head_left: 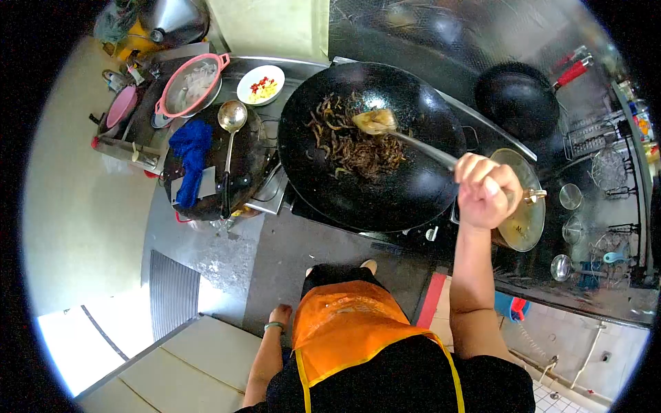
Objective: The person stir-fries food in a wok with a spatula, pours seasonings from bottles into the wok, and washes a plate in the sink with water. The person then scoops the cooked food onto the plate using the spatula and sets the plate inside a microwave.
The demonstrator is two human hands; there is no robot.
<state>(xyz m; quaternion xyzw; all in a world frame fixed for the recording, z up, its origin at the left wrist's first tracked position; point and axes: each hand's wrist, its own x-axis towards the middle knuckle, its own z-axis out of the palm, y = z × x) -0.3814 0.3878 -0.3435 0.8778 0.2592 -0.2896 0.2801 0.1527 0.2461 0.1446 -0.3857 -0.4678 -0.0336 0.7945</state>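
Note:
My right hand (487, 191) is wrapped round the handle of a metal wok spatula (428, 150). The spatula's blade rests among dark brown shredded food (368, 151) in a large black wok (330, 199). Some strips of the food are spread up the wok's left side, and the thicker heap lies near the middle. My left hand (281, 315) hangs low beside the orange apron (351, 313), away from the stove; its fingers are too small and turned away to make out. Just beyond my right hand stands a pot with a glass lid (527, 227).
Left of the wok, a ladle (233, 120) and a blue cloth (191, 155) lie on a round dark board (255, 138). Behind are a white bowl (274, 72) with chopped red and yellow bits and a pink colander (165, 103). A smaller black wok (516, 100) sits back right; strainers (606, 168) hang at right.

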